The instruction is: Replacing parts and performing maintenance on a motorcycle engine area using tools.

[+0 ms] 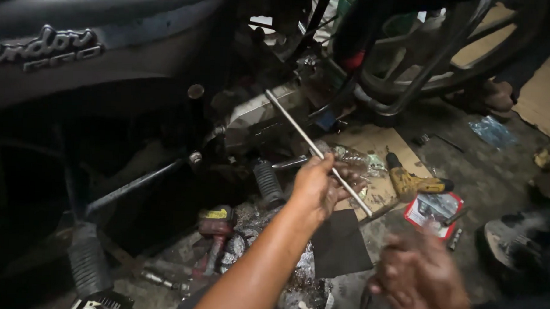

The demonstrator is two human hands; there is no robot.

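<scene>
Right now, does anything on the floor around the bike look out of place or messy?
Yes. Tools lie scattered on the dirty floor: a yellow power tool on torn cardboard, a red one among debris. The left hand holds a long metal rod slanted toward the engine; the right hand is blurred.

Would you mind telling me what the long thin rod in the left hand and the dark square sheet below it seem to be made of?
The long thin silver rod, gripped by the left hand, looks like bare metal, probably steel: it is straight and catches bright highlights. The dark square sheet on the floor is matt, flat and thin, perhaps abrasive paper or rubber; the picture leaves that open.
</scene>
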